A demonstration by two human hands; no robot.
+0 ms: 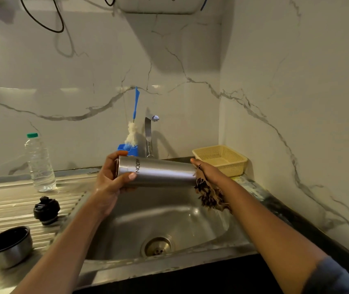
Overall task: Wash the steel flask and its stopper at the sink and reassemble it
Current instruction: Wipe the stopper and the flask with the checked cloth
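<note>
Left hand [109, 182] grips the flask [163, 172], right hand [210, 172] a scrubber [209, 197], over a steel sink [165, 218] by marble walls [190, 60].

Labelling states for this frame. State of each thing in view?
steel flask: held sideways over the sink, stopper off
stopper: off the flask, standing on the drainboard
left hand: grips one end of the flask
right hand: holds scrubber against the other end
scrubber: frayed, in the right hand
tap: no water seen running
water bottle: upright, capped
steel cup: upright, open side up
bottle brush: upright in blue holder
</note>
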